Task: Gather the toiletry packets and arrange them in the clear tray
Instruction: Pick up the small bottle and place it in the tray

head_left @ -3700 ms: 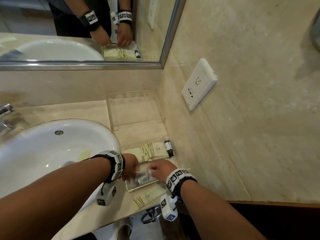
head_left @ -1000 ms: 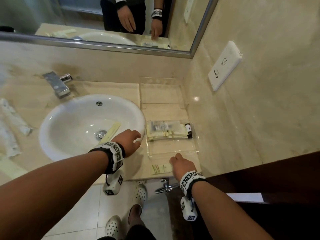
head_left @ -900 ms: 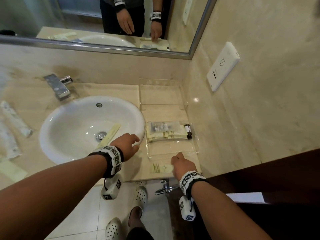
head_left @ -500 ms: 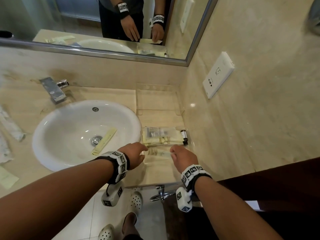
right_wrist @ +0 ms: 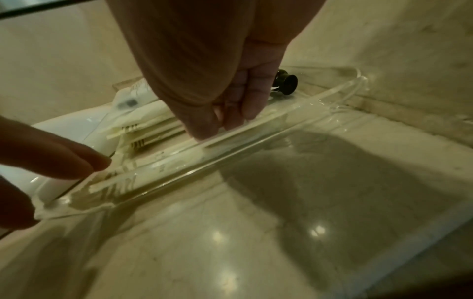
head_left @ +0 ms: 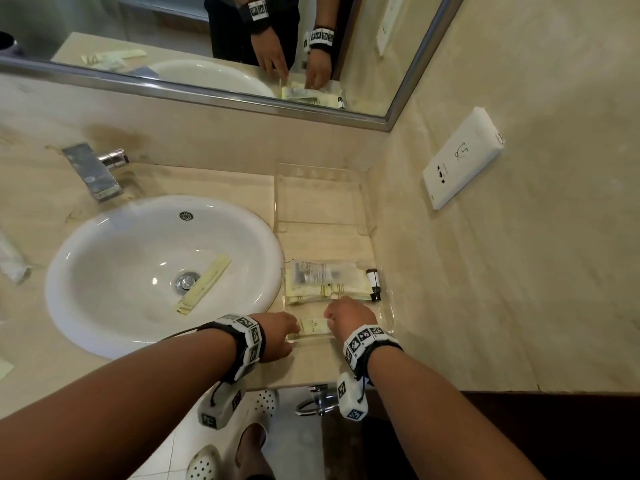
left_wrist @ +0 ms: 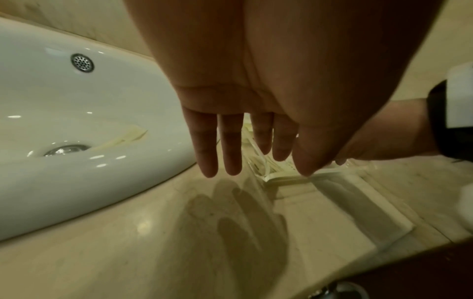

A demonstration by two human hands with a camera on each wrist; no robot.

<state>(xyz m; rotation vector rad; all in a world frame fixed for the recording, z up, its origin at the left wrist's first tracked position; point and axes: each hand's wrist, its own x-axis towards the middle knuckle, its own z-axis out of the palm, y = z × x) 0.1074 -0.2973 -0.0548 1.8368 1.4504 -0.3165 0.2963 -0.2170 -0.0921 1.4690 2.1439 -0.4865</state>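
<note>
A cream packet (head_left: 313,326) is pinched at one end by the right hand (head_left: 349,318) and lowered into the clear tray (head_left: 386,306); the left hand (head_left: 277,336), fingers straight, steadies the other end. Being light, thin and floppy, it is probably best taken by its edges.

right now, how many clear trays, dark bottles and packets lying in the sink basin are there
clear trays: 2 (far tray, near tray)
small dark bottle: 1
cream packet in the sink: 1
total: 4
</note>
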